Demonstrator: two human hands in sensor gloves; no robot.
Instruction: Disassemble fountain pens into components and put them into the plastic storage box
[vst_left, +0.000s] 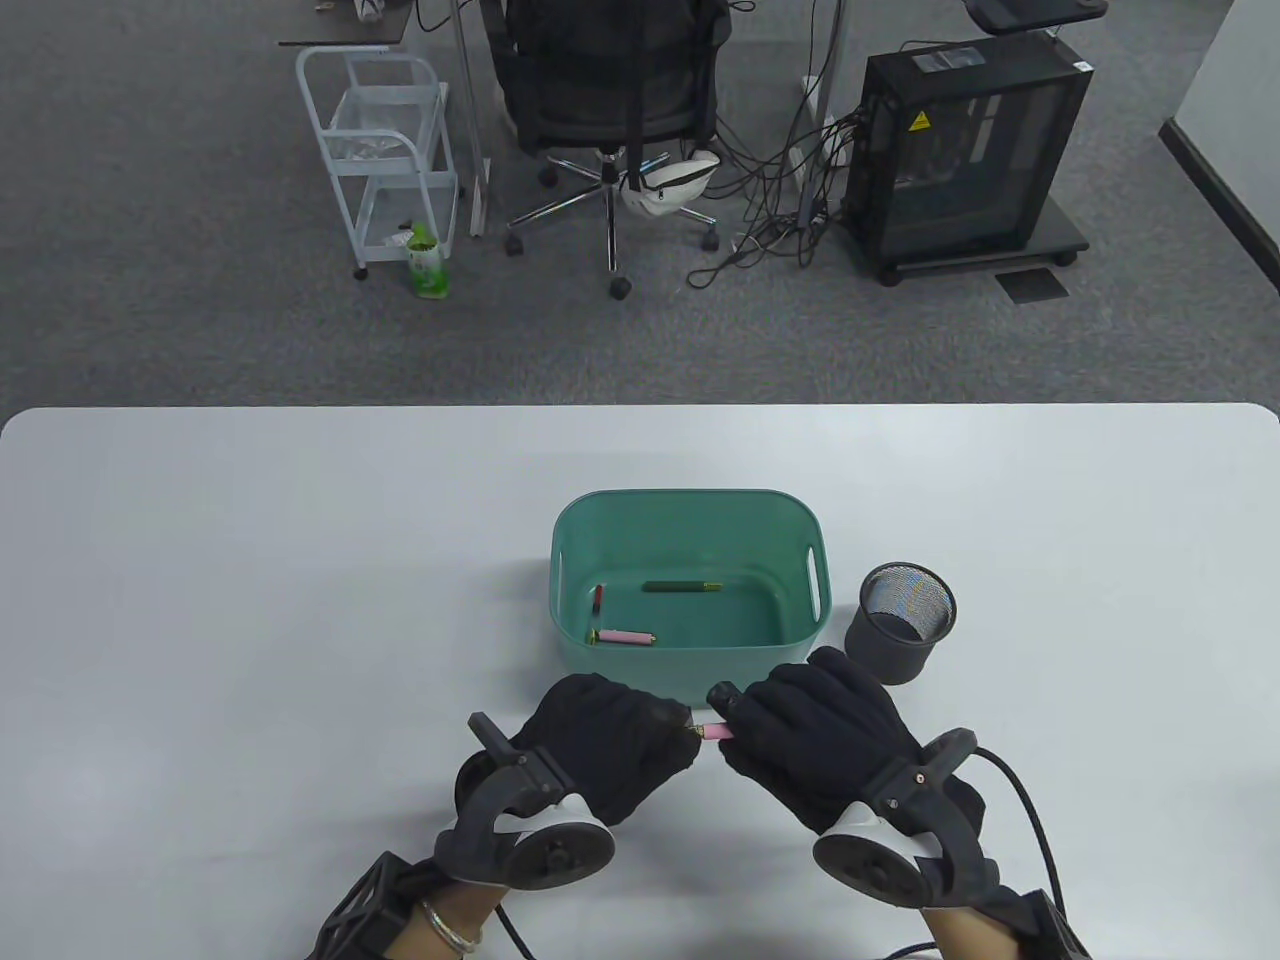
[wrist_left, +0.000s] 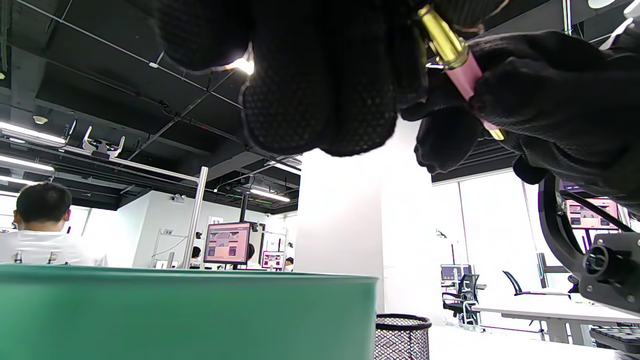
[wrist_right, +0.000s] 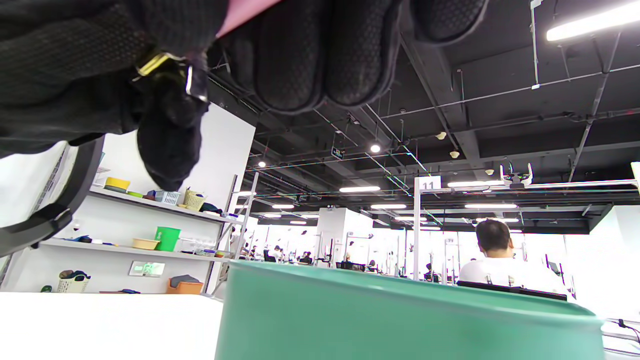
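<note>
Hands meet just in front of the green storage box (vst_left: 690, 510), low over the white table (vst_left: 250, 600), both on one pink pen (vst_left: 714, 733).

Left hand (vst_left: 610, 745): fingers curled tight into a near fist, pinching the gold end of the pen. Left wrist view shows the gold metal section (wrist_left: 442, 37) coming out from under the curled fingers (wrist_left: 320, 100), pink barrel running off to the right into the other glove. Tracker (vst_left: 530, 830) sits on the back of the hand.

Pink pen: only a short pink stretch with a gold ring shows between the two gloves in the table view; the rest is buried in the fingers. Held in the air, not touching the box.

Right hand (vst_left: 815, 735): fingers wrapped round the pink barrel, thumb side toward the left hand. Right wrist view shows the pink barrel (wrist_right: 245, 12) at the top edge under closed fingers (wrist_right: 320, 55), with a gold ring (wrist_right: 152, 63) near the left glove.

Box contents, left to right: a small dark part with red (vst_left: 598, 600) near the left wall, a pink part with gold ends (vst_left: 625, 637) at the near left, a dark green barrel with a gold tip (vst_left: 683, 587) around the middle.

Black mesh pen cup (vst_left: 905, 620) stands upright just right of the box.
</note>
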